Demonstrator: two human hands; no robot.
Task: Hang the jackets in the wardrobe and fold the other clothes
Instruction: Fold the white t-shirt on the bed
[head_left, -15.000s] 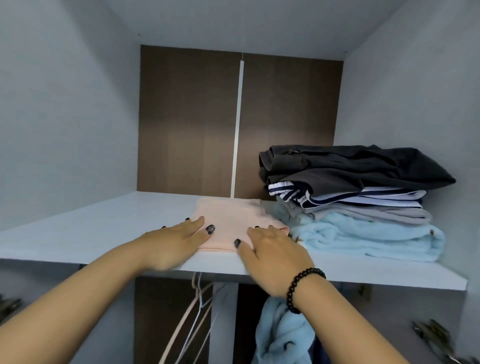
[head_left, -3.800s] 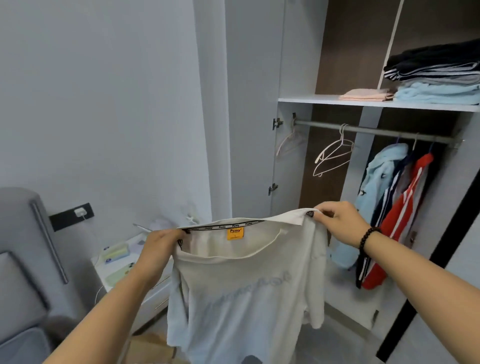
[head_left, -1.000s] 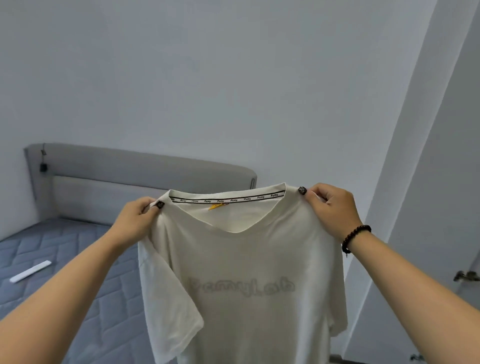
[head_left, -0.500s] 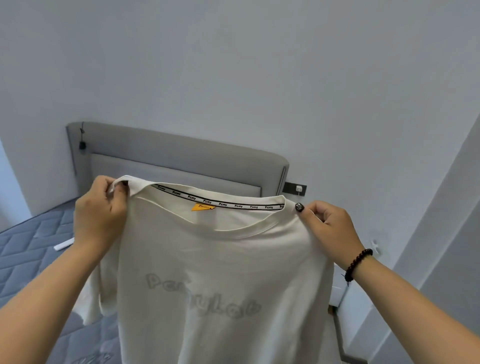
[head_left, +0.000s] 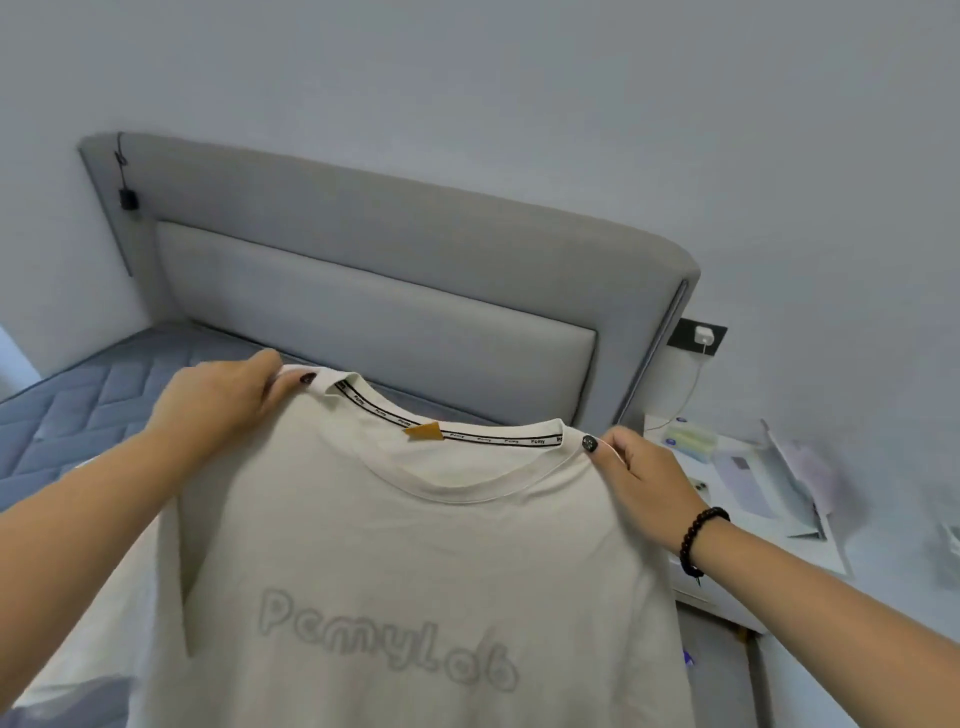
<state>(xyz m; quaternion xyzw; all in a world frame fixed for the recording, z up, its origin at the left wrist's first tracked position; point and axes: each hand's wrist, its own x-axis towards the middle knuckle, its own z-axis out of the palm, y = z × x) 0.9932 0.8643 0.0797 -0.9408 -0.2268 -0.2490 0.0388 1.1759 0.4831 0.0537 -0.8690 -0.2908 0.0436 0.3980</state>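
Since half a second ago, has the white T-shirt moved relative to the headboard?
Yes. The white T-shirt, held at the shoulders by the left hand and right hand, has dropped lower against the grey headboard, toward the mattress.

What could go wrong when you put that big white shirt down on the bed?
The white T-shirt hangs only from pinches by the left hand and right hand at its shoulders, so a slip may drop it crooked. Its left sleeve already looks folded under and could crease on the mattress.

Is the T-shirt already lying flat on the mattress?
No, both the left hand and right hand hold the white T-shirt up by its shoulders.
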